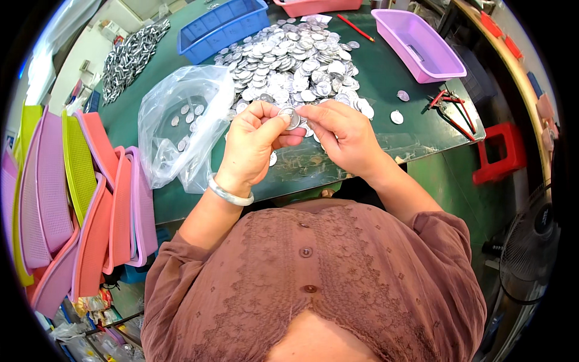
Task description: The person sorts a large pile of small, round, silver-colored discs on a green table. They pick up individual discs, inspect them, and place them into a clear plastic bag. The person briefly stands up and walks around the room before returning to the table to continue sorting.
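Observation:
Just in front of my chest, over the near edge of the table, both hands meet at one round silvery metal disc (291,118), like a medal. My left hand (250,142) pinches it between thumb and fingers. At the disc's right edge, my right hand (348,136) has its thumb and forefinger closed; whether they grip anything small besides is too fine to see. Right behind the hands spreads a big heap of similar silvery discs (295,60). Left of my left hand lies a clear plastic bag (208,145) with several discs in it.
On the green table (422,130) stand a blue bin (196,51) and a purple tray (425,72). Red-handled pliers (452,111) and a red pen (356,28) lie at right. Metal pieces (129,60) are heaped far left. Stacked baskets (93,235), a red stool (506,154) and a fan (531,241) flank me.

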Available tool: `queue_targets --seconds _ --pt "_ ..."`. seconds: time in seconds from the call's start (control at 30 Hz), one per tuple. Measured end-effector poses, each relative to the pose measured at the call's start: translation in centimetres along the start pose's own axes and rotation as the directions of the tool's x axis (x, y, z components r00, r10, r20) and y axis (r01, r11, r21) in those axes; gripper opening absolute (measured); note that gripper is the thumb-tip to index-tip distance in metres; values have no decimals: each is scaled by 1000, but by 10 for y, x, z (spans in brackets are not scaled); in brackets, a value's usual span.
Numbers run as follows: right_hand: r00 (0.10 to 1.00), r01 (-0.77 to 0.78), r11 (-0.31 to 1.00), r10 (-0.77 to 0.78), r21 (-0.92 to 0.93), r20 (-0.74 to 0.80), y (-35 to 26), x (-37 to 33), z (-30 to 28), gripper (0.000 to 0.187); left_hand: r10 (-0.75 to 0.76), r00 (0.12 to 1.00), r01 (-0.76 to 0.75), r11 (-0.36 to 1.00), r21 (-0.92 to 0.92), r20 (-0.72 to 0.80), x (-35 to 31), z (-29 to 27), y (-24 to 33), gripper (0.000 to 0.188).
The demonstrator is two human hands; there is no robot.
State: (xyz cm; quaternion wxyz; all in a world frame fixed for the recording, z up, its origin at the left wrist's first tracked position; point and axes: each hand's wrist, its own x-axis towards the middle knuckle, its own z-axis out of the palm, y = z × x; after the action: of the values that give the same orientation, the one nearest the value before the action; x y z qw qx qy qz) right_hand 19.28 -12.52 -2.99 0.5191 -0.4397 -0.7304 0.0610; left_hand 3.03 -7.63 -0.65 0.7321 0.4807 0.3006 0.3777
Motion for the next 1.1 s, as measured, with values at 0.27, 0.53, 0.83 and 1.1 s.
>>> queue_targets --seconds 0.27,0.53,0.83,1.1 --pt "999 -26 1000 26 -9 -36 20 -11 -9 18 -120 992 121 993 -9 45 19 9 -15 7" --pt "989 -143 988 145 56 -27 34 -20 -15 15 -176 980 182 981 -63 95 39 7 -35 5" --pt "971 -232 965 237 121 -29 51 -28 -6 14 -151 977 168 979 -117 149 53 -3 -49 5" --pt "954 -298 947 298 121 17 56 -32 -2 12 -193 977 206 963 -176 87 59 -13 -52 6"
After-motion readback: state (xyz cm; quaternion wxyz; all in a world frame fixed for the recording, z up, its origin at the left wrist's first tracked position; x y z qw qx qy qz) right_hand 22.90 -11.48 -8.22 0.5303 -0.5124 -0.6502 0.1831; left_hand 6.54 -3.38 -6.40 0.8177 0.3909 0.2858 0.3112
